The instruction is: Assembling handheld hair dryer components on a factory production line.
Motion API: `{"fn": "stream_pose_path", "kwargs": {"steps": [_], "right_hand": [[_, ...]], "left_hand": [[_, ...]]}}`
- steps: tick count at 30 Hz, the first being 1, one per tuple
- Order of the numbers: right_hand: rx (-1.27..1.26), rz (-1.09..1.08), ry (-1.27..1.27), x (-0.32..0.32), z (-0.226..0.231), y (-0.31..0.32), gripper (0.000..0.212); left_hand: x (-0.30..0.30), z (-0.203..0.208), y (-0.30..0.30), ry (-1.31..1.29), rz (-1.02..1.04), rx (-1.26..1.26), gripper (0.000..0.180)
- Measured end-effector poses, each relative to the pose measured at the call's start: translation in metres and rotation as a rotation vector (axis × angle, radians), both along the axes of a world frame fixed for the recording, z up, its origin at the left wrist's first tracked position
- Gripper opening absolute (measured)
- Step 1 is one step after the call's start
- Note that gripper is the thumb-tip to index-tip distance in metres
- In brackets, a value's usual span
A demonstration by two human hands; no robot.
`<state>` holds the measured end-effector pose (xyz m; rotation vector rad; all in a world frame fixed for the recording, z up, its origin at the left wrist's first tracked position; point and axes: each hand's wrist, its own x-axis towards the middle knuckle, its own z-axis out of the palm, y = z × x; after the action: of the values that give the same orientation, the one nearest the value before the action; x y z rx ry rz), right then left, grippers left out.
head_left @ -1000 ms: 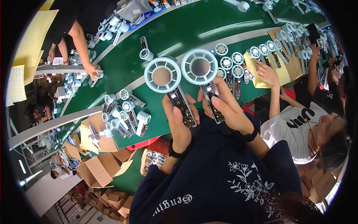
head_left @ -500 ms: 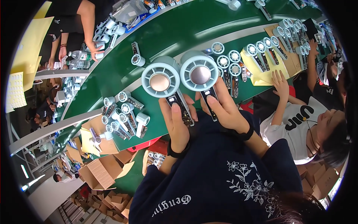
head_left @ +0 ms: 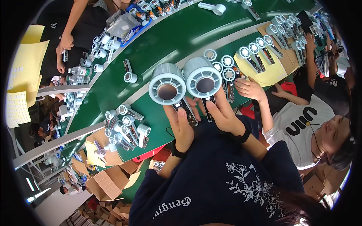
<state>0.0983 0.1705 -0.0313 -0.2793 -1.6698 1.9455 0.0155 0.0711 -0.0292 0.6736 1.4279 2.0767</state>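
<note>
My left hand (head_left: 182, 132) is closed round the handle of a pale blue handheld fan (head_left: 166, 71), its thumb on the exposed circuit board. A matching handheld fan (head_left: 203, 66) is gripped in my right hand (head_left: 228, 119), the thumb pressed on the handle front. Both fans are held up side by side, their round heads touching or nearly so. The ribbed rings with metallic centre discs face me. Below the heads, the handles lack a front cover and show dark boards. My fingers behind the handles are partly hidden.
Several half-assembled fans (head_left: 126, 128) lie left on the green table (head_left: 158, 130). Another fan (head_left: 130, 77) lies on the green belt. At right, a co-worker's hand (head_left: 249, 89) is near more fans (head_left: 227, 61); others lie on yellow paper (head_left: 241, 67). An open carton (head_left: 107, 184) stands lower left.
Both fans in my hands have tilted, so more of their barrels shows. The right-hand co-worker's hand has moved left toward the nearby fans. At upper left, another person's arm has shifted.
</note>
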Motion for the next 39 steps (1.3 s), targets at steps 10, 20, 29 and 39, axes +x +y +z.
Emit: {"fn": "stream_pose_path", "kwargs": {"steps": [10, 20, 29, 39], "right_hand": [[-0.021, -0.097, -0.009, 0.012, -0.009, 0.016, 0.041], [-0.093, -0.192, -0.047, 0.026, -0.026, 0.039, 0.040], [-0.502, -0.295, -0.206, 0.044, -0.083, 0.120, 0.036], [-0.023, -0.072, -0.895, 0.083, -0.170, 0.211, 0.051]], "left_hand": [[0.004, -0.010, 0.024, 0.023, -0.081, -0.026, 0.046], [0.012, -0.020, 0.057, 0.039, -0.168, -0.144, 0.045], [0.029, -0.101, 0.150, -0.382, -0.441, -0.312, 0.035], [0.048, -0.153, 0.207, -0.707, -0.705, -0.698, 0.050]]}}
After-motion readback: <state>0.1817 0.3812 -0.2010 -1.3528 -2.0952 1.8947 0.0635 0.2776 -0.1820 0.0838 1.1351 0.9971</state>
